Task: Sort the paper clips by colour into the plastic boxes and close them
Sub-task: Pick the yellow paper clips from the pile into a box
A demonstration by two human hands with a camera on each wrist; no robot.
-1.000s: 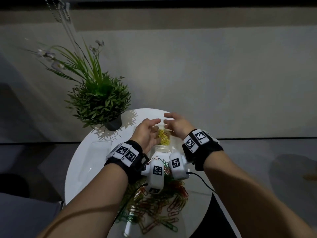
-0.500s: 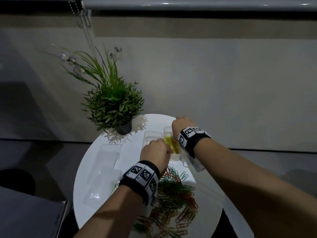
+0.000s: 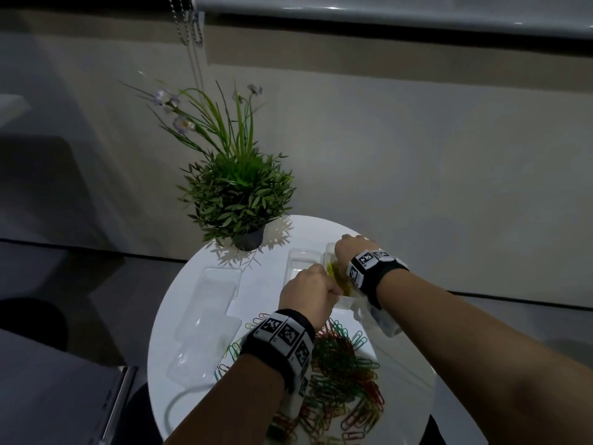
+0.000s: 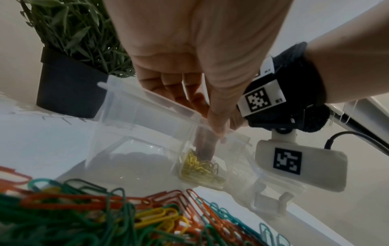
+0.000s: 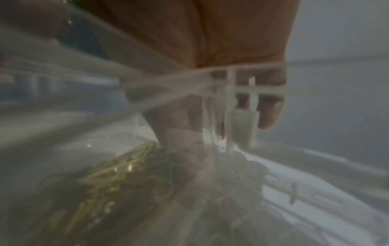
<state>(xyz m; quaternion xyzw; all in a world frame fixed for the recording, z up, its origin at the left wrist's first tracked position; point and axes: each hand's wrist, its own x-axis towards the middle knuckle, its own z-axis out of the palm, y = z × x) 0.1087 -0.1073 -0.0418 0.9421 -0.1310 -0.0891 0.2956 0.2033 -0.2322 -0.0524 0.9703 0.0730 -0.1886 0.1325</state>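
A small clear plastic box (image 3: 345,304) holding yellow paper clips (image 3: 334,273) stands on the white round table (image 3: 266,277), its lid (image 3: 301,259) open to the left. My left hand (image 3: 308,292) holds the box's near left rim; in the left wrist view its thumb (image 4: 214,119) reaches down inside to the yellow clips (image 4: 200,168). My right hand (image 3: 353,248) curls over the box's far right end; its fingers (image 5: 269,113) show blurred behind the clear wall and latch. A mixed pile of green, orange, yellow and teal clips (image 3: 340,370) lies just in front of the box.
A potted plant (image 3: 237,194) stands at the table's back left. Two more clear boxes (image 3: 221,290) (image 3: 202,351) lie along the left side. A white cable (image 3: 179,399) loops at the front left. The table's edge runs close to the right of the box.
A second ago both hands hovered with straight fingers over the box. They have since come down and closed on it, left thumb inside. Little differs from half a second ago.
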